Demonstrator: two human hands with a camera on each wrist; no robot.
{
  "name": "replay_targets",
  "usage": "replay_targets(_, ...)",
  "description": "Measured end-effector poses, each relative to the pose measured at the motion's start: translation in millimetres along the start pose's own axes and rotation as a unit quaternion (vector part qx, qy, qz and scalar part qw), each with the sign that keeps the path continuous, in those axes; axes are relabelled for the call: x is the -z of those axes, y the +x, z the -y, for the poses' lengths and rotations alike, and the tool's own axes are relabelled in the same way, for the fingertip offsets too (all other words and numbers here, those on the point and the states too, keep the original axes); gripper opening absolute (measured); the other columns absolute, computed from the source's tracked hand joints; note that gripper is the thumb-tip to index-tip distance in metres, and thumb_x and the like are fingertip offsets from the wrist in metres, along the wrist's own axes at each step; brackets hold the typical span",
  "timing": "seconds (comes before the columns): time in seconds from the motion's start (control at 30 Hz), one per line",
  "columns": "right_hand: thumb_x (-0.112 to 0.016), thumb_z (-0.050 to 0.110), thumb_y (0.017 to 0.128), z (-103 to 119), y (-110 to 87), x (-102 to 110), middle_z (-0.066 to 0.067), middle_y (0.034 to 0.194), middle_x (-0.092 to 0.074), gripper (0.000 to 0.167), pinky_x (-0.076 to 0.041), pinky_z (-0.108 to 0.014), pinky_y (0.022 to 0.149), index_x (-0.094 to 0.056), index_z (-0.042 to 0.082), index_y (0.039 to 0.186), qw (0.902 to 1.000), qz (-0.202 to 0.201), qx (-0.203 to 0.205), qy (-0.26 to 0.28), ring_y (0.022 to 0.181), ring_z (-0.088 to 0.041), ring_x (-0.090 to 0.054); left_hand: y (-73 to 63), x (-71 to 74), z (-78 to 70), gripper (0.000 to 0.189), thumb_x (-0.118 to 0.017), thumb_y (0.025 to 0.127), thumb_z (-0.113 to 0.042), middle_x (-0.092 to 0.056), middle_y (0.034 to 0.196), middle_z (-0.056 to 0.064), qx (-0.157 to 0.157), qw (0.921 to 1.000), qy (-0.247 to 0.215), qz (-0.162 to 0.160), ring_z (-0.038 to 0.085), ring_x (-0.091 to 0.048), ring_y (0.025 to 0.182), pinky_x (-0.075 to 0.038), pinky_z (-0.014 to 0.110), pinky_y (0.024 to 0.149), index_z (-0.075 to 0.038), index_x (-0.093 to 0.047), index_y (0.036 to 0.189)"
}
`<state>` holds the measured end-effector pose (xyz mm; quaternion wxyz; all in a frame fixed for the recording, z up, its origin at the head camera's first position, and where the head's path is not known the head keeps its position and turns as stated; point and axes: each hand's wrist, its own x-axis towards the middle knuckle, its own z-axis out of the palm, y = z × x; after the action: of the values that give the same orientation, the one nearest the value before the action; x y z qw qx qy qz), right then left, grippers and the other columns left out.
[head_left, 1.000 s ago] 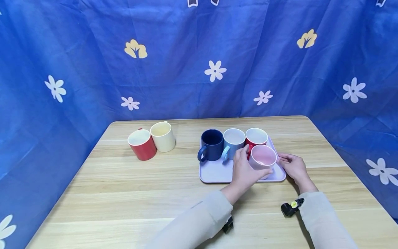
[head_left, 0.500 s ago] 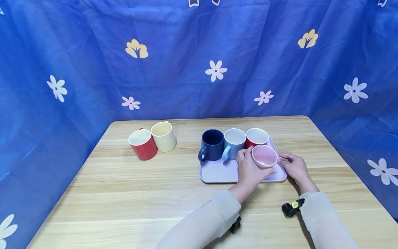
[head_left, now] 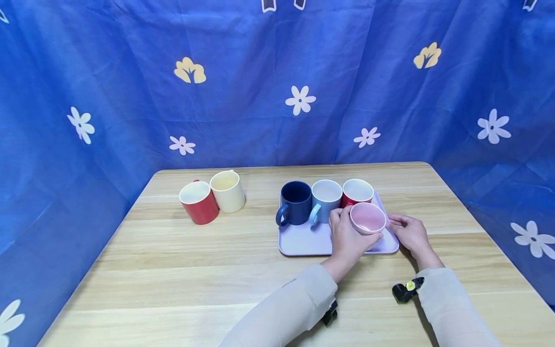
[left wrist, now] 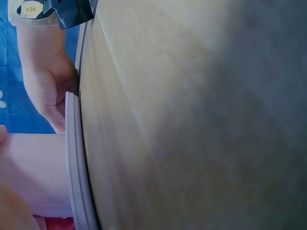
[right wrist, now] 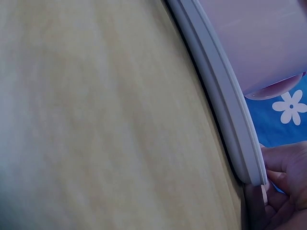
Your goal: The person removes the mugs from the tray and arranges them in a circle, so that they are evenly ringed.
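My left hand (head_left: 348, 237) grips a pink mug (head_left: 368, 218) upright at the near right corner of a pale lilac tray (head_left: 301, 242), thumb on the near side and fingers on the left. Its base is hidden by the tray rim in both wrist views. At the tray's right edge, my right hand (head_left: 409, 235) holds the rim (right wrist: 230, 91) near the corner. Behind the pink mug, a row along the tray's back has a navy mug (head_left: 296, 205), a light blue mug (head_left: 327, 205) and a red mug (head_left: 356, 193), partly covered by the pink one.
At the table's back left, another red mug (head_left: 201, 207) stands against a cream mug (head_left: 229, 193). The wooden table (head_left: 173, 270) ends in front of a blue patterned curtain (head_left: 243, 111). Bare tray surface shows in front of the navy and light blue mugs.
My left hand and forearm have shifted slightly right around the pink mug, mostly in the first half second. The mug has barely moved. My right hand has stayed at the tray edge.
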<state>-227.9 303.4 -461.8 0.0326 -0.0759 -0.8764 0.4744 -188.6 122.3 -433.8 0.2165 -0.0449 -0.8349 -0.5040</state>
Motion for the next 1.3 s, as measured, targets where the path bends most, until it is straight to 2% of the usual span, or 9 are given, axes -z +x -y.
replay_targets(0.43,-0.062,0.014,0.092,2,0.1,0,-0.024,0.113,-0.063,0.039,-0.045,-0.010,0.071,-0.057,-0.010,0.123,1.0000,-0.004,0.004,0.000,0.102,-0.028,-0.062,3.0,3.3,3.2,0.079,-0.093,0.048,-0.028,-0.050,0.114,0.002,-0.046,0.9988,-0.012,-0.009,0.017,-0.045,0.108,-0.043,0.026,0.089,-0.009,-0.058,0.117)
replay_targets(0.63,-0.062,0.013,0.092,0,0.9,-1,-0.024,0.111,-0.064,0.039,-0.044,-0.009,0.071,-0.057,-0.010,0.122,0.9999,-0.005,0.008,-0.003,0.097,-0.021,-0.063,3.9,7.5,2.0,0.078,-0.093,0.049,-0.026,-0.049,0.114,0.001,-0.061,0.9970,-0.047,-0.008,0.014,-0.050,0.104,-0.044,0.024,0.089,-0.011,-0.058,0.117)
replay_targets(0.77,-0.062,0.013,0.091,-1,1.3,0,-0.023,0.109,-0.065,0.039,-0.044,-0.009,0.071,-0.058,-0.010,0.121,0.9999,-0.008,0.009,-0.006,0.090,-0.011,-0.063,5.0,11.0,-1.6,0.077,-0.092,0.049,-0.025,-0.049,0.115,0.002,-0.073,0.9949,-0.070,-0.009,0.013,-0.051,0.102,-0.045,0.023,0.088,-0.011,-0.057,0.117)
replay_targets(0.9,-0.062,0.013,0.091,-1,0.9,0,-0.023,0.109,-0.065,0.039,-0.044,-0.009,0.071,-0.058,-0.011,0.121,0.9999,-0.006,0.013,-0.005,0.086,-0.004,-0.060,6.3,14.3,-6.1,0.080,-0.091,0.049,-0.024,-0.048,0.116,0.004,-0.091,0.9920,-0.084,-0.025,0.014,-0.053,0.102,-0.045,0.022,0.088,-0.008,-0.057,0.120)
replay_targets(1.0,-0.061,0.012,0.091,-1,0.8,0,-0.024,0.110,-0.064,0.038,-0.044,-0.009,0.071,-0.057,-0.011,0.121,0.9999,-0.004,0.015,-0.003,0.086,-0.003,-0.060,7.4,18.2,-10.4,0.082,-0.090,0.050,-0.024,-0.048,0.117,0.005,-0.105,0.9893,-0.096,-0.033,0.015,-0.053,0.104,-0.045,0.022,0.087,-0.006,-0.056,0.122)
replay_targets(1.13,-0.061,0.012,0.092,-2,0.5,0,-0.024,0.111,-0.064,0.039,-0.045,-0.009,0.072,-0.057,-0.011,0.122,0.9999,-0.003,0.013,0.000,0.090,-0.010,-0.062,10.1,25.6,-17.8,0.081,-0.089,0.052,-0.025,-0.047,0.117,0.006,-0.116,0.9869,-0.105,-0.038,0.015,-0.053,0.103,-0.046,0.021,0.086,-0.006,-0.055,0.123)
replay_targets(1.2,-0.062,0.011,0.091,-2,-0.1,0,-0.025,0.112,-0.064,0.039,-0.045,-0.009,0.071,-0.057,-0.011,0.122,0.9999,-0.003,0.014,0.006,0.090,-0.008,-0.062,11.9,30.1,-21.5,0.082,-0.089,0.052,-0.026,-0.047,0.116,0.006,-0.121,0.9858,-0.109,-0.040,0.015,-0.053,0.102,-0.046,0.021,0.086,-0.006,-0.055,0.123)
replay_targets(1.3,-0.063,0.011,0.091,-2,-0.4,0,-0.025,0.112,-0.063,0.039,-0.045,-0.009,0.071,-0.056,-0.012,0.122,0.9997,-0.003,0.018,0.016,0.083,0.002,-0.058,15.8,38.0,-25.9,0.084,-0.090,0.052,-0.026,-0.047,0.116,0.007,-0.130,0.9839,-0.116,-0.040,0.017,-0.053,0.102,-0.046,0.022,0.086,-0.007,-0.054,0.125)
